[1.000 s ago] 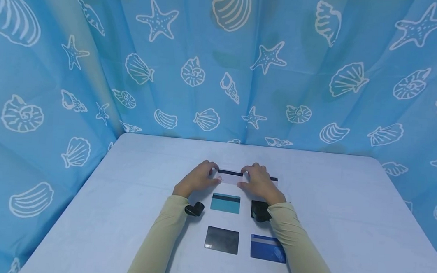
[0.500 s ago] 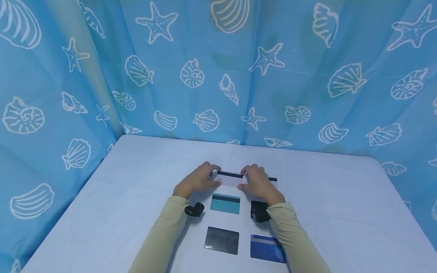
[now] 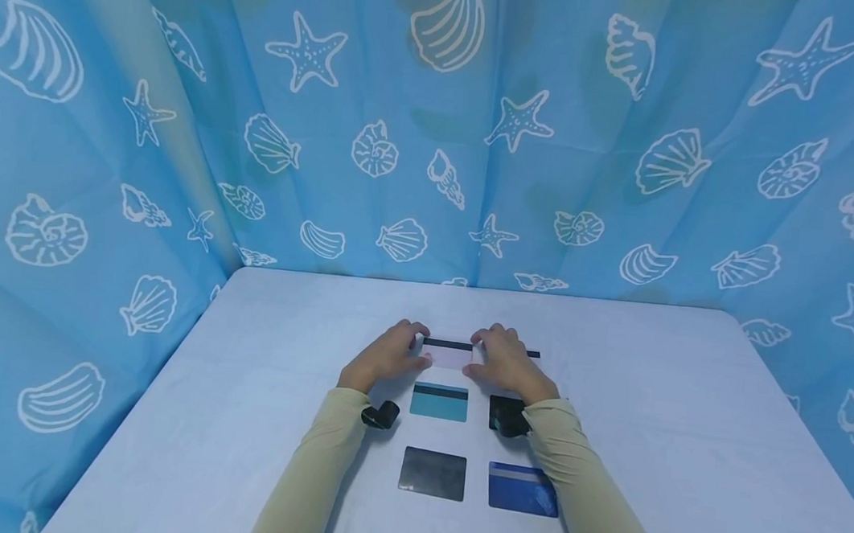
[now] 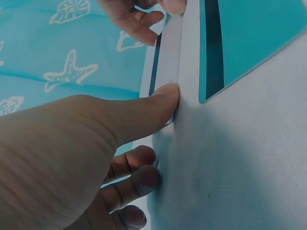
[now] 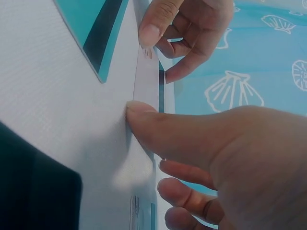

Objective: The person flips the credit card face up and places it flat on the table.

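Observation:
A pale pinkish card (image 3: 447,357) with a black stripe lies at the back of the cards in the head view. My left hand (image 3: 388,355) holds its left end, the thumb on the near edge and a finger at the far edge. At the right end, my right hand (image 3: 507,365) holds it the same way. In the left wrist view my left thumb (image 4: 160,103) presses the near corner of the card (image 4: 169,62). The right wrist view has my right thumb (image 5: 144,117) on the opposite corner.
Nearer me lie a teal striped card (image 3: 438,404), a dark grey card (image 3: 432,474) and a blue card (image 3: 522,490). A black card (image 3: 496,413) is partly hidden by my right wrist. Another striped card (image 3: 534,355) shows behind my right hand. A shell-print curtain (image 3: 372,199) backs the white table (image 3: 679,441).
The head view has tilted up slightly, so everything sits a little lower in it. Both hands stay at the ends of the pale card; the other cards have not moved.

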### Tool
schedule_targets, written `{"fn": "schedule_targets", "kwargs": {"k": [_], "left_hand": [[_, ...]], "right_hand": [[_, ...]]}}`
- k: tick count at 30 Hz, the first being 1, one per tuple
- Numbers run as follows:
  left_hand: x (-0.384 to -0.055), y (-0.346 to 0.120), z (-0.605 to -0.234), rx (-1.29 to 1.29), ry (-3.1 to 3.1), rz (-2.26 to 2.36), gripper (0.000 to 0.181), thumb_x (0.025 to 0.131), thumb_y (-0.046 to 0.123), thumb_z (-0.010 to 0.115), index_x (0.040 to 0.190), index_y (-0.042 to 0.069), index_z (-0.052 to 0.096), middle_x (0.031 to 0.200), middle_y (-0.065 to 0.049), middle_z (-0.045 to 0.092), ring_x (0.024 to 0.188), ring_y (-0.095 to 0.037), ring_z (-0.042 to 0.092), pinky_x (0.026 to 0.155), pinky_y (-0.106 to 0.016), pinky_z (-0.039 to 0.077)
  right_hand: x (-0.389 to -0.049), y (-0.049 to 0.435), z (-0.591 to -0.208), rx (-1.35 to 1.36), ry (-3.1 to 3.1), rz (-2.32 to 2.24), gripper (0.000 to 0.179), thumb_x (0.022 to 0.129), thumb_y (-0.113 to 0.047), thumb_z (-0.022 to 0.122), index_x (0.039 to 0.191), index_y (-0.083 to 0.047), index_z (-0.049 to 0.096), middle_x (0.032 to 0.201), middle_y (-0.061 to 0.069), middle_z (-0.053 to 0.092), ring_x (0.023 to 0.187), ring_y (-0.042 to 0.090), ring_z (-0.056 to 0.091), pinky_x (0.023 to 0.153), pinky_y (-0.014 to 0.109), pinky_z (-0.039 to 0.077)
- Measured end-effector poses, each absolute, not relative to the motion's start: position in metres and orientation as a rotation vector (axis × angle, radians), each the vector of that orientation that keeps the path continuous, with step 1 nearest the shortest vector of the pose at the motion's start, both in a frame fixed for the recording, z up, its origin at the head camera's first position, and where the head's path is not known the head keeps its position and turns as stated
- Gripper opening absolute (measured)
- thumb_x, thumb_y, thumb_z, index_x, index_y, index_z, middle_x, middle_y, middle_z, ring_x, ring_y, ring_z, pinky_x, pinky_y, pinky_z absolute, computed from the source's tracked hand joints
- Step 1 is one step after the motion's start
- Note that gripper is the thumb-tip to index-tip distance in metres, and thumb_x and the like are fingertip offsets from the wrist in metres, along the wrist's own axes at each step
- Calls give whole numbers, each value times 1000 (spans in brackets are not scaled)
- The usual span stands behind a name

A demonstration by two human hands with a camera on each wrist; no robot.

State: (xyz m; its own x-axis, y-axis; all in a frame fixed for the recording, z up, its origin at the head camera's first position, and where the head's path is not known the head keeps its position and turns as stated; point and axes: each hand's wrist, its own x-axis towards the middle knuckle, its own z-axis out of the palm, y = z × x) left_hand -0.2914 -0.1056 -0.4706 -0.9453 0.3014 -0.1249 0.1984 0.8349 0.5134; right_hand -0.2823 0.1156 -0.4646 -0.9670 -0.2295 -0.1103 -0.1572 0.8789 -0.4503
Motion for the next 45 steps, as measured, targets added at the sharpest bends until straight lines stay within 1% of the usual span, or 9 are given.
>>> {"fn": "schedule_targets", "kwargs": {"k": [3,9,15,21,28,33,39,45], "left_hand": [[-290,-105,-471,385,2820,752,54,97,31,74,144,13,56,129,-10,62,124,-26,61,113,-44,48],[-287,-105,-469,402,2821,747,53,97,31,73,144,12,57,128,-11,62,122,-26,61,112,-44,48],[-288,-106,-470,401,2818,731,55,97,32,73,145,11,56,130,-11,62,123,-26,61,113,-45,48],[-290,-106,-473,397,2818,728,56,97,34,73,146,13,56,130,-10,61,124,-26,60,113,-45,47],[-290,-107,-471,407,2807,728,56,97,34,73,146,13,56,131,-11,62,122,-25,60,113,-45,48],[-288,-107,-465,429,2807,729,57,97,36,73,147,13,55,130,-10,61,120,-24,60,110,-44,49],[-288,-105,-459,518,2819,731,59,96,36,74,147,12,55,126,-11,62,113,-23,61,105,-43,52],[-288,-103,-456,581,2820,742,62,95,37,76,147,11,55,124,-10,62,108,-21,60,101,-41,53]], "right_hand": [[-282,116,-464,-314,2888,-668,57,88,-31,83,136,-9,63,127,15,61,113,30,52,101,54,50],[-281,115,-463,-324,2879,-691,60,86,-29,85,137,-8,62,130,14,60,117,31,52,103,54,49],[-280,115,-462,-325,2866,-713,62,85,-27,86,138,-8,61,132,14,59,120,31,52,105,55,49],[-281,115,-462,-333,2876,-722,60,85,-24,85,137,-8,61,130,14,60,119,31,52,104,55,49],[-281,115,-461,-335,2880,-718,60,85,-25,86,138,-8,61,129,14,60,118,31,52,103,54,50],[-280,115,-457,-328,2878,-726,62,84,-27,87,138,-9,61,131,14,59,121,31,52,104,55,50],[-281,120,-454,-379,2891,-726,60,85,-27,86,136,-8,62,128,14,60,117,31,53,100,54,50],[-281,121,-449,-410,2894,-730,59,85,-28,86,135,-8,62,126,14,61,115,31,53,95,55,52]]}}
